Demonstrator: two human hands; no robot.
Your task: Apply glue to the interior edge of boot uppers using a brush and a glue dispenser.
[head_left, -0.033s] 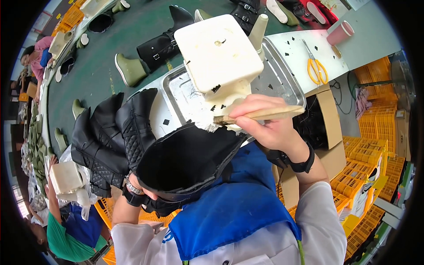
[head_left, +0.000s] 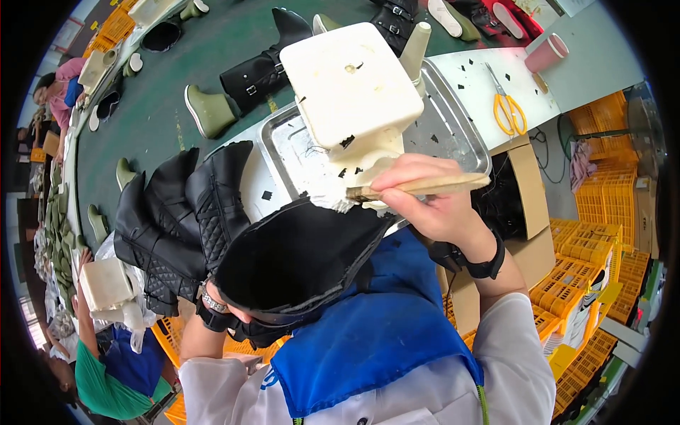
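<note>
While the blue apron (head_left: 368, 340) fills the bottom of the view, the black boot upper (head_left: 297, 258) sits right above it, held up close to the body. The left hand (head_left: 237, 322) is tucked under that boot piece, only the wrist with its watch showing, so I cannot tell how the fingers lie. Up on the other side, the right hand (head_left: 432, 202) is closed around a wooden-handled brush (head_left: 418, 187), bristles loaded with white paste and touching the boot upper's top edge. Just beyond, a white square tub (head_left: 350, 81) stands in a metal tray (head_left: 460, 134). To the left lies a pile of quilted black boot pieces (head_left: 184, 219). Further off, yellow-handled scissors (head_left: 506, 106) and a pink cup (head_left: 547, 51) rest on the white table (head_left: 588, 64), and boots stand on the green belt (head_left: 156, 127).
</note>
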